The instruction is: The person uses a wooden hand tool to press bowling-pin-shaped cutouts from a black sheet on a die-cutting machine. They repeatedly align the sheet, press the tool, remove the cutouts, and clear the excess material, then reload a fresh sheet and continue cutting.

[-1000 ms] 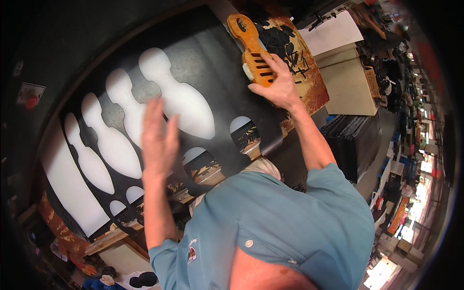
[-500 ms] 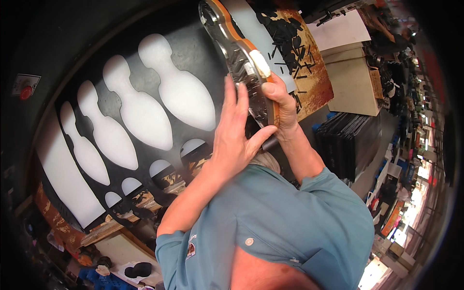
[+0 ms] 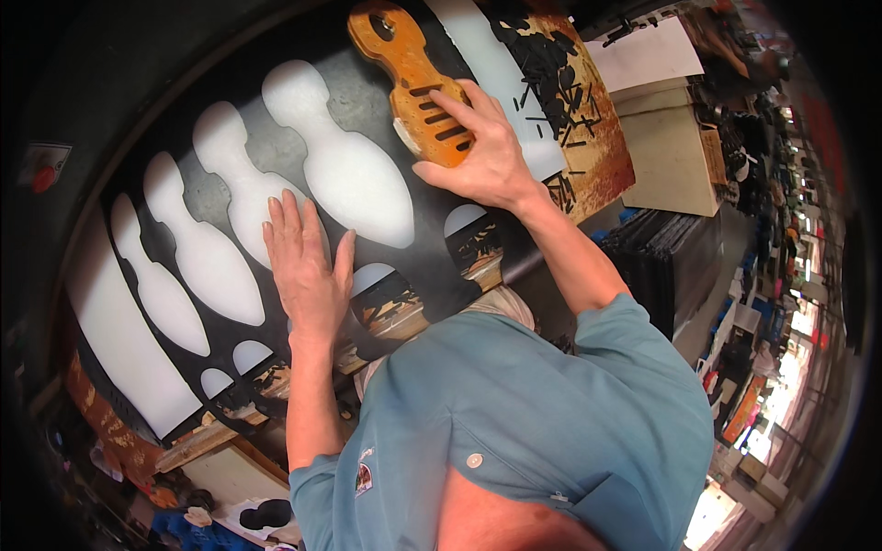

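A sole-shaped cutting die (image 3: pixel 436 110) with an orange-brown slotted back lies on a black sheet (image 3: pixel 367 101). My right hand (image 3: pixel 487 147) grips its near end, fingers over the slots and thumb at the near left edge. To the left, my left hand (image 3: pixel 306 266) rests palm down, fingers stretched out, over the sheet and one of its sole-shaped cutouts (image 3: pixel 255 197). White board shows through several such openings. The underside of the die is hidden.
Black scraps (image 3: pixel 542 78) litter a rusty plate (image 3: pixel 611 174) at the far right, beside a white strip (image 3: pixel 496 69). A stack of black sheets (image 3: pixel 648 271) stands right of my right arm. At far left is a red button (image 3: pixel 44 178).
The die, held up in both hands with its hollow side showing, has been turned over and set on the sheet. My left hand let go and moved left onto the sheet.
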Motion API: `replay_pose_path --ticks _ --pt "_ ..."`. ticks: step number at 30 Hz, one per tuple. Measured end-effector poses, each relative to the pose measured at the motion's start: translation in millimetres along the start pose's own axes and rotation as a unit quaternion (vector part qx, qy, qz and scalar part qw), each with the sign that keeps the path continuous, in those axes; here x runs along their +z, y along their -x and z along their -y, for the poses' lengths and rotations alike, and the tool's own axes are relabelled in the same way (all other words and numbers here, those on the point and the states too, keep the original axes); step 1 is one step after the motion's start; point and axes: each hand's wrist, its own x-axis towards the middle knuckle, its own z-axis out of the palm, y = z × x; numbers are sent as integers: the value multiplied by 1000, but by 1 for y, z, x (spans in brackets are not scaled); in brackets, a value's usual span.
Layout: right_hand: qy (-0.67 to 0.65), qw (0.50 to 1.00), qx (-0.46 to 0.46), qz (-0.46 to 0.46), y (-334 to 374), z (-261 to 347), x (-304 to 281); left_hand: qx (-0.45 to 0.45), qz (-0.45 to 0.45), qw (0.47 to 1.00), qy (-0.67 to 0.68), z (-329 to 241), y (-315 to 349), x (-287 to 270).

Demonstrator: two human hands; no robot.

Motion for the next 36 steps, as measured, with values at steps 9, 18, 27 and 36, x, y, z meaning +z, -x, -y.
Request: replay_pose_path --ticks 9,18,27,36 --pt "85 990 -109 -34 -13 -20 26 1 -34 998 56 0 -4 0" --pt "-20 996 -62 -65 10 -41 0 -20 -94 968 231 -38 54 -39" --pt "-148 980 -23 -133 54 -34 -13 47 -109 989 89 -67 102 0" --pt "-144 926 -265 -226 -5 60 -58 45 -118 992 26 -65 114 -3"
